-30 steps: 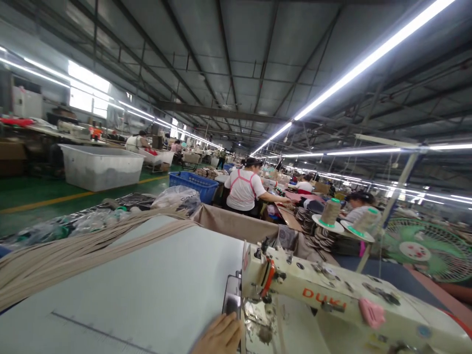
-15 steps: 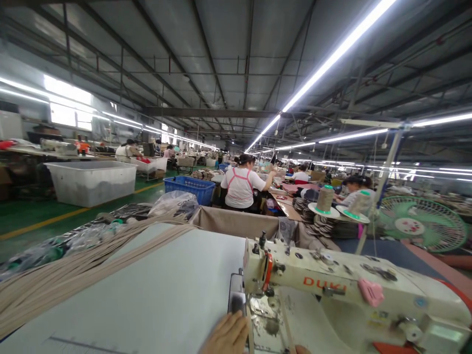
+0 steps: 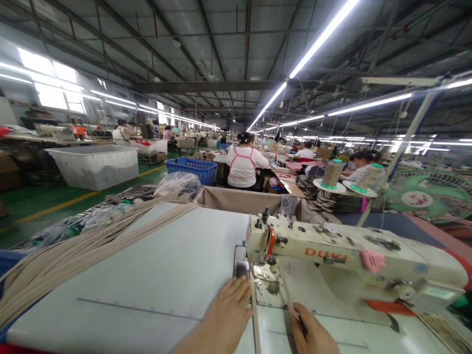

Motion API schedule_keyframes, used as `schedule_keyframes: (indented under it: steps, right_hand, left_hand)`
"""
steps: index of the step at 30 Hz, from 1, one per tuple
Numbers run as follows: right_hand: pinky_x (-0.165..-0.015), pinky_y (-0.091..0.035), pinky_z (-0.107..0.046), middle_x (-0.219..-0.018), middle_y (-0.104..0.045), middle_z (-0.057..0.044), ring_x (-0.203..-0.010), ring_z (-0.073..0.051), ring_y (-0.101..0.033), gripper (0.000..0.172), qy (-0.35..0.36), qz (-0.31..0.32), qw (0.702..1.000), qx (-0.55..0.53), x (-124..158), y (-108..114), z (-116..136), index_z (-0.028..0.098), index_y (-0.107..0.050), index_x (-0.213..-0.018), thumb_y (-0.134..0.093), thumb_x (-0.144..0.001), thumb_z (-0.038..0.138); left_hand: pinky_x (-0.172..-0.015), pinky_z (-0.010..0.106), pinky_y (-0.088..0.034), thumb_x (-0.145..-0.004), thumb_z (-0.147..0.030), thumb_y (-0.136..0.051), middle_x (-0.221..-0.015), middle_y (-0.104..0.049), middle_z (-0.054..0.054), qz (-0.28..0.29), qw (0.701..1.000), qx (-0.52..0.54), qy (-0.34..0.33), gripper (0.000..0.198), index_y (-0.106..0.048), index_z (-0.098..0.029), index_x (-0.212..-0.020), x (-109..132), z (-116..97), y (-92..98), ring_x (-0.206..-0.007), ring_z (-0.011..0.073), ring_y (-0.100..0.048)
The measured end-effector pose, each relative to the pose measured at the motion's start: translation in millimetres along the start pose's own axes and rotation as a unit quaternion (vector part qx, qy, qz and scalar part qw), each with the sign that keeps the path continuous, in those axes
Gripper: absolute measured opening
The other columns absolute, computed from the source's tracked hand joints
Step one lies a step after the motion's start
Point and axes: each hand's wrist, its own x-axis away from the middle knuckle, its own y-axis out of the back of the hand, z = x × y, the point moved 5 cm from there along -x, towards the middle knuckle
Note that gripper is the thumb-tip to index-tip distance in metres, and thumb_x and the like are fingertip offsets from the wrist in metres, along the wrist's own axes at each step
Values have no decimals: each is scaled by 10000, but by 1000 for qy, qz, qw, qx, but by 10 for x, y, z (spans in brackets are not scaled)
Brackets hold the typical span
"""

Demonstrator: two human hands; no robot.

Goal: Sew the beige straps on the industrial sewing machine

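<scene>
A cream sewing machine point(image 3: 332, 250) with orange lettering stands on the pale table at the right. My left hand point(image 3: 230, 307) lies flat, fingers stretched out, left of the needle area, by a small dark metal part point(image 3: 241, 263). A narrow beige strip point(image 3: 255, 319) runs down along its fingertips. My right hand point(image 3: 313, 332) is closed on a second length of beige strip point(image 3: 287, 292), right of the needle plate point(image 3: 268, 280). Whether the two lengths join under the machine cannot be seen.
A bundle of long beige strips point(image 3: 84, 241) drapes over the table's left side. Two thread cones point(image 3: 333, 173) and a green fan point(image 3: 427, 195) stand behind the machine. A cloth-lined bin point(image 3: 239, 197), a blue basket point(image 3: 191, 169) and a seated person point(image 3: 244, 164) are beyond.
The view has tilted down, so more of the table and both hands show. My right hand, barely visible before at the bottom edge, now shows holding the strip.
</scene>
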Motion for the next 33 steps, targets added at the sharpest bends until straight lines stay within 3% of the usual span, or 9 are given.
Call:
schedule_keyframes:
  steps: [6,33]
  right_hand:
    - [-674,-555,-321,-897,-793,-83,-778,-248,-760,367,20,-4,998,55,-3,84,145,204,-716,-1057,-421,-989,413]
    - [-708,-545,-307,-942,-791,-100,-791,-233,-750,370,63,-22,995,80,41,92,203,177,-728,-1097,-434,-1012,384]
  left_hand:
    - [-1199,429,-419,-1053,-390,-463,-1525,-557,95,17,1000,13,0,497,-509,-144,-1482,-3,-37,152,-1424,237,-514]
    - [-1227,436,-356,-1054,-374,-446,-1531,-552,104,30,999,38,15,526,-434,-157,-1533,-1,-34,181,-1450,230,-481]
